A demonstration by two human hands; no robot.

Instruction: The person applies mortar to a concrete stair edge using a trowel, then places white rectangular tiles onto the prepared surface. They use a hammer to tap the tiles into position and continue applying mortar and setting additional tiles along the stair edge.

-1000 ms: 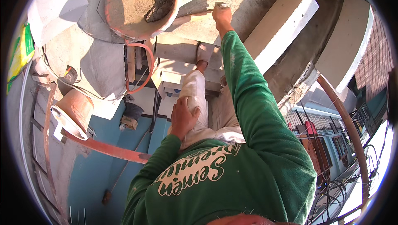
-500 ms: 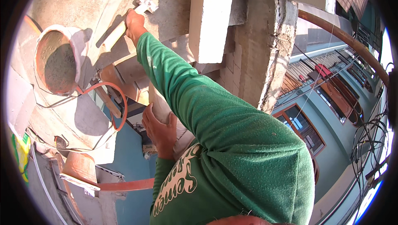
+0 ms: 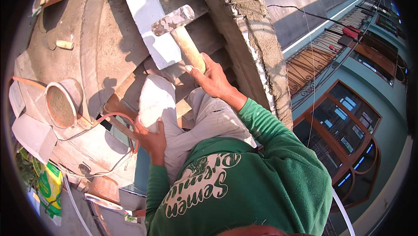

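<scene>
My right hand (image 3: 214, 78) is closed round the wooden handle of a hammer (image 3: 190, 50), near the handle's lower end. The blocky head, smeared pale with mortar, is over the end of a long white block (image 3: 148, 23); whether it touches the block cannot be told. The block lies lengthwise ahead of me, beside a rough wall. On my bent left knee, in pale trousers (image 3: 155, 94), rests my left hand (image 3: 151, 139), thumb and fingers apart, holding nothing.
At left stands a bucket (image 3: 63, 105) of grey mortar, with an orange hose (image 3: 117, 115) near it. A rough-edged concrete wall (image 3: 261, 49) runs along my right. A short pale cylindrical piece (image 3: 65, 44) lies on the concrete at far left. A yellow-green bag (image 3: 50, 188) is lower left.
My right hand has drawn back from the far left and brought the hammer over the white block. My left hand remains at my knee. The view has shifted.
</scene>
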